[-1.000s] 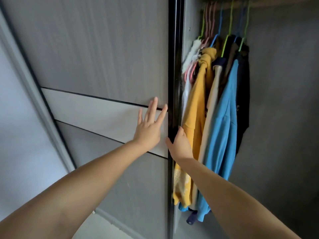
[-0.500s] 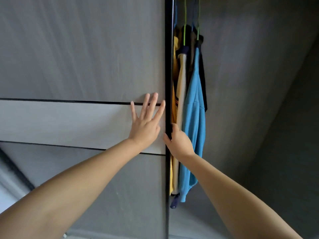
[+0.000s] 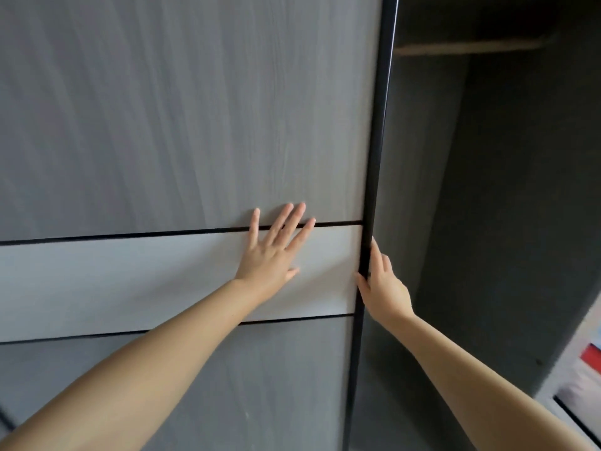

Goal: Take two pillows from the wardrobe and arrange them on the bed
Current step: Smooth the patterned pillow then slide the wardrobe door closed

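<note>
Change: sliding door point(image 3: 182, 125) pushed further right; hanging clothes gone.
Left hand point(image 3: 273, 252): my fingers spread flat on woodgrain.
Right hand point(image 3: 383, 288): wrapped around black edge strip point(image 3: 374, 157).

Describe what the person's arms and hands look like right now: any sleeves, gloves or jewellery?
Both forearms are bare as far as the frame shows, no sleeves visible. The left hand and right hand wear no gloves, and no rings, watch or bracelets show.

The grey wood-grain wardrobe point(image 3: 195, 125) stands open at three o'clock, its pale-banded sliding door point(image 3: 130, 281) filling nine o'clock, its interior dark.
</note>
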Action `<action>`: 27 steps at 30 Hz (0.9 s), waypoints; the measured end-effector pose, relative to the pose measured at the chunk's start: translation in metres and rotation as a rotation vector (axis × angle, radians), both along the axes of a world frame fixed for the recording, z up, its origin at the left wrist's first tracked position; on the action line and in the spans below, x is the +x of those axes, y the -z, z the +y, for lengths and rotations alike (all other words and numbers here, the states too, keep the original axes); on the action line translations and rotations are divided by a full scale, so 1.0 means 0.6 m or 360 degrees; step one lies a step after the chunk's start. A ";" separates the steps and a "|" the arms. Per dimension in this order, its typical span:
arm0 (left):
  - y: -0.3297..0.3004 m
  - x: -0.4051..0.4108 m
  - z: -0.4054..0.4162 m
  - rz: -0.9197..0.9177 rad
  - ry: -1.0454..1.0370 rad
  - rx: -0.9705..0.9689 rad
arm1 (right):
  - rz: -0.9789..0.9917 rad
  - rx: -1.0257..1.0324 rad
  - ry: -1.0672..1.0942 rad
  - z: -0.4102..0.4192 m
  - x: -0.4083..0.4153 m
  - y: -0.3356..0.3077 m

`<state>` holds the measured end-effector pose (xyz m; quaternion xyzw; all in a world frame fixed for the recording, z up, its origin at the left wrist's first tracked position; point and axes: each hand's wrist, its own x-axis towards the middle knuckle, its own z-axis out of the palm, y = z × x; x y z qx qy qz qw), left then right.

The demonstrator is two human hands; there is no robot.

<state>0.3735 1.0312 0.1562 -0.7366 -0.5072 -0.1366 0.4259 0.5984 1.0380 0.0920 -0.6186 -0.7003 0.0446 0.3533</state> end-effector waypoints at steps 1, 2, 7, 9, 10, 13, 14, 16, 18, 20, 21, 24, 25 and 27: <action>0.000 0.007 0.002 0.0014 -0.0007 0.0016 | 0.0022 0.0018 0.0032 0.000 0.024 -0.001; 0.001 0.016 0.004 0.0023 -0.0011 0.0027 | 0.0042 0.0036 0.0069 0.000 0.049 -0.002; 0.004 0.076 0.014 -0.0015 0.0011 0.0043 | 0.0151 0.0133 0.0380 -0.001 0.147 -0.028; 0.005 0.102 0.020 -0.0028 0.0036 0.0044 | -0.0024 0.0327 0.0414 0.001 0.171 -0.048; 0.007 0.115 0.024 -0.0022 0.0051 0.0044 | -0.0177 0.0384 0.0361 0.004 0.180 -0.059; 0.017 0.156 0.039 0.0003 0.0106 0.0022 | -0.0483 0.0416 0.0172 0.020 0.200 -0.082; 0.021 0.169 0.045 0.0010 0.0112 -0.0001 | -0.0487 0.0397 0.0143 0.027 0.205 -0.085; 0.029 0.198 0.059 0.0028 0.0126 -0.0041 | -0.0400 0.0356 0.0149 0.038 0.226 -0.088; 0.033 0.229 0.071 0.0072 0.0137 -0.0073 | -0.0333 0.0340 0.0193 0.046 0.258 -0.087; 0.034 0.266 0.081 0.0092 0.0158 -0.0091 | -0.0305 0.0318 0.0211 0.049 0.296 -0.088; 0.034 0.285 0.086 0.0097 0.0167 -0.0095 | -0.0297 0.0308 0.0208 0.051 0.315 -0.090; 0.034 0.339 0.098 0.0105 0.0197 -0.0090 | -0.0282 0.0299 0.0200 0.054 0.361 -0.094; 0.035 0.356 0.101 0.0109 0.0209 -0.0085 | -0.0273 0.0303 0.0199 0.056 0.375 -0.094; 0.035 0.385 0.104 0.0119 0.0233 -0.0069 | -0.0259 0.0305 0.0198 0.059 0.401 -0.093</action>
